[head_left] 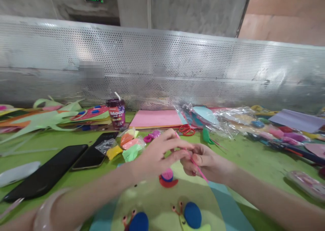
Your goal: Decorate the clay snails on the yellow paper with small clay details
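My left hand [165,148] and my right hand [208,161] meet in the middle, fingertips pinched together on a thin pink strand [200,171]. One end of it hangs below my right fingers; the part between the fingertips is mostly hidden. Beneath my hands lies a blue sheet [236,210] with a pale yellow-green rounded piece [152,197] on it. Stuck on this are a snail figure with a blue shell [192,214], a second blue-shelled figure [139,221] cut off by the frame, and a pink, blue and red piece [167,177] near my hands.
Left on the green table lie two dark phones [93,153] [50,170] and bagged coloured clay [132,143]. A purple drink cup [117,114], pink paper [157,118], red-handled scissors [187,130] and a green tool [207,136] sit behind. A perforated metal panel [162,65] bounds the back.
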A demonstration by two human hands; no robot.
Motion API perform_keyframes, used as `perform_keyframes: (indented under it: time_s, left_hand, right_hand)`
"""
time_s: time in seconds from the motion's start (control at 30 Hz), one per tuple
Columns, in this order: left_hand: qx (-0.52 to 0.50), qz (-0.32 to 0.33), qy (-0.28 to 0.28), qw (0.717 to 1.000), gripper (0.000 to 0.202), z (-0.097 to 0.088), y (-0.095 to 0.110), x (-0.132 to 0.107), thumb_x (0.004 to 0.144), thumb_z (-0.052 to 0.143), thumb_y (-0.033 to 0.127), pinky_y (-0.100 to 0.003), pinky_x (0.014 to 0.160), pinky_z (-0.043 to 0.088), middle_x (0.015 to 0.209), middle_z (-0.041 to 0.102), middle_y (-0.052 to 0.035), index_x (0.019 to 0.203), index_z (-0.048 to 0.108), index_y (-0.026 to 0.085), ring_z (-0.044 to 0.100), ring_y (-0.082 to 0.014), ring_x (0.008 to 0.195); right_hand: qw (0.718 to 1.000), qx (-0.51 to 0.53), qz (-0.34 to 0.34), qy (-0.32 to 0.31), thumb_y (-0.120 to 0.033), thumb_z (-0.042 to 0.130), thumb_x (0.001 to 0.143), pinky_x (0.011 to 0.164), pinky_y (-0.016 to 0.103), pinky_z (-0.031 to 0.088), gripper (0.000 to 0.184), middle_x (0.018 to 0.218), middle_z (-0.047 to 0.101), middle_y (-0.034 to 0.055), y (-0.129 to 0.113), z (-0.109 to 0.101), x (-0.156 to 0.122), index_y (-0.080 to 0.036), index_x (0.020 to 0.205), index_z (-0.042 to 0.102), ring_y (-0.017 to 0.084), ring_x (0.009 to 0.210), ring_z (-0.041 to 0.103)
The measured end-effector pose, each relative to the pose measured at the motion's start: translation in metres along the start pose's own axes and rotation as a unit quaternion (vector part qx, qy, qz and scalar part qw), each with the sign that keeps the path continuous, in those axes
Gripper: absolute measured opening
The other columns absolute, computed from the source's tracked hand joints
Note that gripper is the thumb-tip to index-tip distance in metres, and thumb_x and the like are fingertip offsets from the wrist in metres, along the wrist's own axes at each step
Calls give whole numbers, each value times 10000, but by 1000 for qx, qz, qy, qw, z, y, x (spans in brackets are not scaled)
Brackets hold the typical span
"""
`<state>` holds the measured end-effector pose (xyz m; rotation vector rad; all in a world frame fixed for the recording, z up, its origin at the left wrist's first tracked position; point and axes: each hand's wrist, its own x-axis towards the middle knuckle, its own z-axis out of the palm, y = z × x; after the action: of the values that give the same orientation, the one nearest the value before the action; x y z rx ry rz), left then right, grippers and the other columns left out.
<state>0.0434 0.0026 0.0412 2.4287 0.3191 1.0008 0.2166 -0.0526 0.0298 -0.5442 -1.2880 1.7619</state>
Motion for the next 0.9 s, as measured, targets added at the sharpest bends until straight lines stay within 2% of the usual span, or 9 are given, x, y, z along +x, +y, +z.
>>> perform_keyframes:
  time_s: [0.07,0.17,0.27,0.37,0.53,0.77,0.9]
  left_hand:
    - [5,-7,-16,1000,208,-5,-13,4,849,462,283,-241,654,430,818,527,-20,954,638,248,504,-121,725]
    - [-50,-42,40,997,168,-6,-23,6,830,486,230,-222,631,418,770,530,-9,854,652,217,505,-109,688]
    - [-118,-115,111,980,154,-2,-23,6,824,483,263,-208,564,407,796,560,-7,839,621,196,497,-93,610]
    - [-107,-173,147,968,189,0,-21,5,816,492,344,-210,539,392,759,576,-6,822,591,184,490,-103,597]
    - [-67,-190,139,970,211,4,-19,2,819,481,365,-217,585,397,807,572,-17,805,592,186,508,-124,694]
    - [-108,-249,119,955,191,10,-9,4,802,488,342,-205,516,372,775,595,-3,824,574,173,506,-109,623]
    - [-127,-256,116,951,191,14,-10,4,802,480,342,-198,494,361,706,575,6,783,559,169,483,-98,581]
  right_hand:
    - [1000,2,-13,28,-288,717,712,549,189,376,248,597,528,-32,2,-2,1,-140,853,575,51,509,440]
    - [998,1,-21,58,-317,624,803,583,195,406,201,648,587,-3,6,-9,2,-153,914,586,65,558,517]
    - [998,0,-23,65,-315,611,812,601,204,417,185,704,616,27,7,-17,2,-130,802,615,77,597,553]
    - [998,2,-23,55,-296,667,762,591,221,410,183,680,601,16,6,-21,1,-129,712,614,90,600,550]
    - [999,3,-24,31,-310,705,719,580,231,377,220,619,566,10,4,-21,1,-130,652,599,111,621,534]
    - [999,6,-32,19,-298,688,740,586,228,354,212,623,560,4,5,-24,1,-135,649,588,99,610,511]
    - [999,0,-35,14,-313,694,732,586,235,353,225,622,557,5,4,-23,0,-134,649,587,103,608,509]
